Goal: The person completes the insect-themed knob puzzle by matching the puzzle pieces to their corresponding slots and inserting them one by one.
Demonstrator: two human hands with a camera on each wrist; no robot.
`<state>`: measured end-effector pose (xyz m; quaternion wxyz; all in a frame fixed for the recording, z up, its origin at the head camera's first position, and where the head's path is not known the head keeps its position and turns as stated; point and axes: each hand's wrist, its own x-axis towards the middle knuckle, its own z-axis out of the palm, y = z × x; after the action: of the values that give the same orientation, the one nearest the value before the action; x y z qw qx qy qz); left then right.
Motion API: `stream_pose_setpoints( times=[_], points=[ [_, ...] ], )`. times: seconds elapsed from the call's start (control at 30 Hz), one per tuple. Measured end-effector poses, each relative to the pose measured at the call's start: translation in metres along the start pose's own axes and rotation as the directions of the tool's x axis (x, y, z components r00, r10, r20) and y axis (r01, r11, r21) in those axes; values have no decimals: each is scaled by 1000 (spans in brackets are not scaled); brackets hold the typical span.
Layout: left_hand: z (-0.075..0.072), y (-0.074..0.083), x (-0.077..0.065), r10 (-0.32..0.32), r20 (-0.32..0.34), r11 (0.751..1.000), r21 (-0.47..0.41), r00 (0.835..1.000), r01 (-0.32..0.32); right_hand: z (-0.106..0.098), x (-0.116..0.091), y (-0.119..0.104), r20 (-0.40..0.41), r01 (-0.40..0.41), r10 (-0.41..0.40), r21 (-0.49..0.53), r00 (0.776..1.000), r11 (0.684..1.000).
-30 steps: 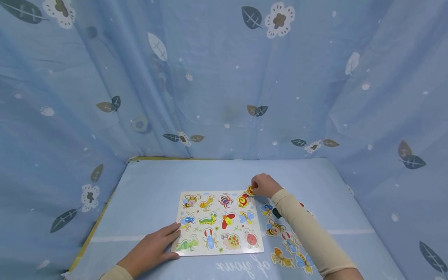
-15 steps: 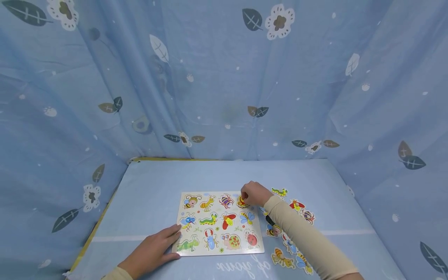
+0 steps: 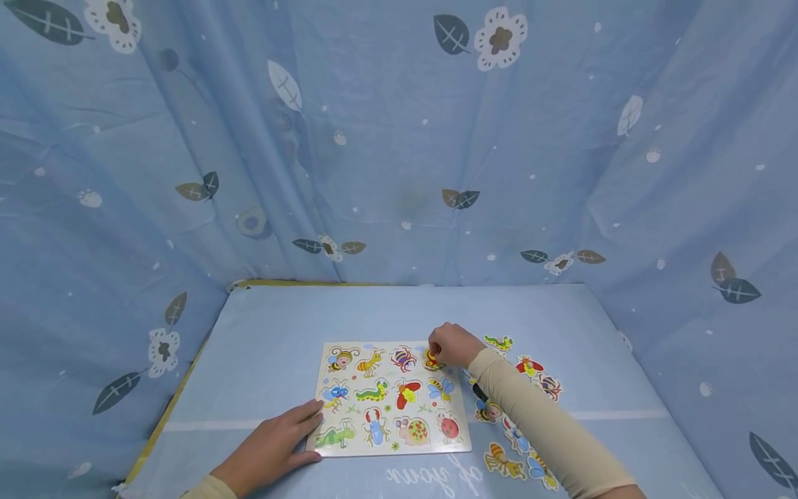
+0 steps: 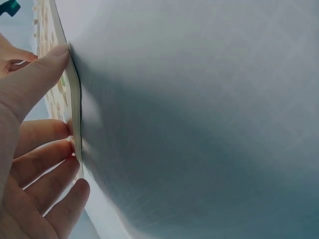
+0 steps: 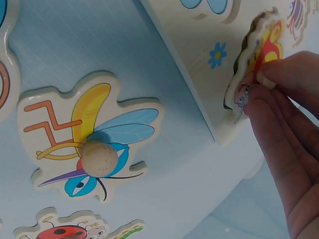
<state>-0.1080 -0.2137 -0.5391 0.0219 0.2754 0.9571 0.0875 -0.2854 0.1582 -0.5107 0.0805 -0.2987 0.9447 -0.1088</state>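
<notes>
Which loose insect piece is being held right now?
The red and yellow butterfly piece: the right hand pinches it at the far right corner of the board. The other loose pieces lie beside the board.

Tbl w/ puzzle bd, pcs

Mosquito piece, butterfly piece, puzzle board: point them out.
Mosquito piece (image 5: 99, 158): right wrist view, on its knob.
Butterfly piece (image 5: 270, 50): right wrist view, on its wing.
Puzzle board (image 3: 388, 371): head view, on its bare surface.

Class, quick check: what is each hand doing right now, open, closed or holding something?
Left hand: open, touching the puzzle board at its edge.
Right hand: closed, pinching the red-and-yellow butterfly piece.
</notes>
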Motion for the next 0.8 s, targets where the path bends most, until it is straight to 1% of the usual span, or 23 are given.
stream_pose_setpoints(
  times=[0.2, 0.4, 0.67, 0.8],
  points=[
    [0, 0, 0, 3, -4, 1000, 9, 1000, -3, -1, 1, 0, 24, -15, 15, 4, 1000, 1000],
    [0, 0, 0, 3, -9, 1000, 4, 1000, -3, 0, 0, 0, 5, 2, -2, -19, 1000, 1000],
    [-1, -1, 0, 3, 1, 1000, -7, 1000, -3, 4, -1, 1, 4, 12, -12, -1, 1000, 1000],
    [0, -2, 0, 7, -3, 1000, -8, 1000, -7, 3, -1, 0, 8, 5, -5, 21, 1000, 1000]
  ],
)
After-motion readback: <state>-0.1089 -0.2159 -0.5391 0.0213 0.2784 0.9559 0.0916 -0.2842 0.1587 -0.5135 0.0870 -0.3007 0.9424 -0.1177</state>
